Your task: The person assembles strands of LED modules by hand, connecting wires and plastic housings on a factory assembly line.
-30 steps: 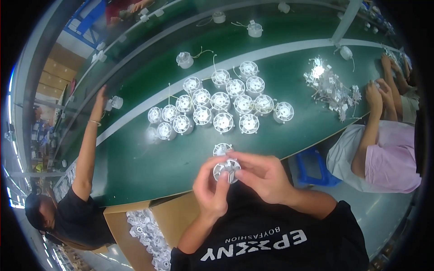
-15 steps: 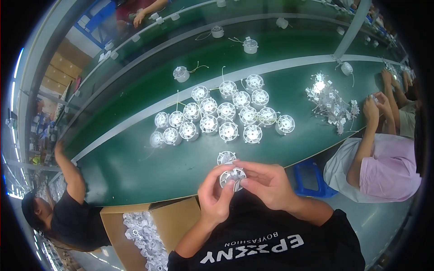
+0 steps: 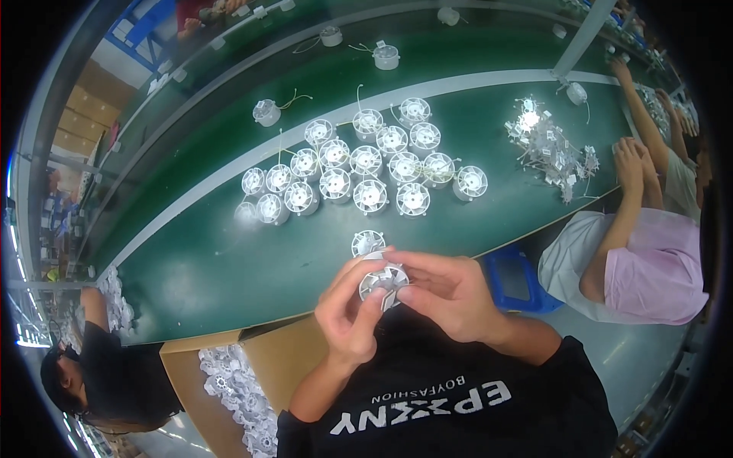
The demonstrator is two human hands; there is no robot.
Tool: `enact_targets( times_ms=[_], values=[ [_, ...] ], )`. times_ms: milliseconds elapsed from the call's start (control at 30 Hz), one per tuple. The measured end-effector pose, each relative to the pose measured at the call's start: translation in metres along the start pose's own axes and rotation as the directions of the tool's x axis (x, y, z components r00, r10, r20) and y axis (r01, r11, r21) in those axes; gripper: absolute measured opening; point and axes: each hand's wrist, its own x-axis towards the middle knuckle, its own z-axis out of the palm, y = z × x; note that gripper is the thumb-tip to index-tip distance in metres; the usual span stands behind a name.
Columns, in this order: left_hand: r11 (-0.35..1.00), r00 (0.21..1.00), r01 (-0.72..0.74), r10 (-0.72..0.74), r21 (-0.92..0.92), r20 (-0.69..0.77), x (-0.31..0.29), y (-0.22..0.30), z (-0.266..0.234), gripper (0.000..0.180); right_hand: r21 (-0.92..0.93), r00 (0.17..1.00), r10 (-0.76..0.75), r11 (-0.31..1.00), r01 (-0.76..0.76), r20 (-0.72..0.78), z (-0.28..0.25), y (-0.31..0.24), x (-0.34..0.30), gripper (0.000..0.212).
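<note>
Both hands hold a round white spoked plastic housing [image 3: 384, 281] in front of my chest. My left hand [image 3: 347, 317] grips its left side, thumb on the near rim. On the other side my right hand [image 3: 450, 298] closes its fingers and thumb around the rim. A small pale tab-like piece shows by the thumbs at the lower edge; its fit to the housing is unclear. Just beyond my fingertips another white housing [image 3: 368, 243] rests on the green table [image 3: 252, 267], partly hidden. Farther out stand several similar spoked housings [image 3: 371, 196], some with thin pale wires.
A heap of small white parts [image 3: 550, 153] lies at right on the table. An open cardboard box [image 3: 294, 355] with white plastic parts [image 3: 237, 397] stands lower left. Co-workers sit left and right; a blue stool [image 3: 515, 278] is near the right one. Wired housings [image 3: 386, 56] sit beyond the grey strip.
My view has shifted, so the table's contents appear higher and more to the left. The held housing has tilted, with a pale tab showing by my thumbs. The left co-worker's arm has lowered.
</note>
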Motion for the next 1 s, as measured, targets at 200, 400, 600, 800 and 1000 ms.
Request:
enact_targets(
  times_ms=[200, 400, 600, 800, 1000],
  values=[
    [0.996, 0.999, 0.050, -0.051, 0.077, 0.008, -0.001, 0.004, 0.001, 0.034, -0.052, 1.000, 0.005, 0.999, -0.007, -0.029, 0.000, -0.004, 0.000, 0.043],
    [0.990, 0.990, 0.141, -0.141, -0.021, 0.007, -0.001, -0.002, -0.005, 0.038, -0.039, 0.995, 0.091, 0.995, -0.093, -0.048, -0.001, -0.005, 0.000, 0.046],
    [0.996, 0.995, 0.091, -0.091, -0.010, 0.027, -0.002, 0.004, -0.001, 0.043, -0.038, 0.999, 0.006, 0.999, -0.008, -0.050, 0.002, 0.000, -0.002, 0.041],
    [0.999, 0.996, 0.042, -0.044, 0.035, 0.076, -0.001, 0.010, 0.002, 0.044, -0.137, 0.992, -0.098, 0.987, 0.087, -0.079, 0.006, 0.000, -0.004, 0.042],
    [0.987, 0.986, 0.073, -0.092, 0.140, 0.139, 0.004, 0.017, -0.007, 0.044, -0.189, 0.998, -0.020, 0.982, 0.009, -0.052, -0.001, -0.006, -0.004, 0.043]
  ],
)
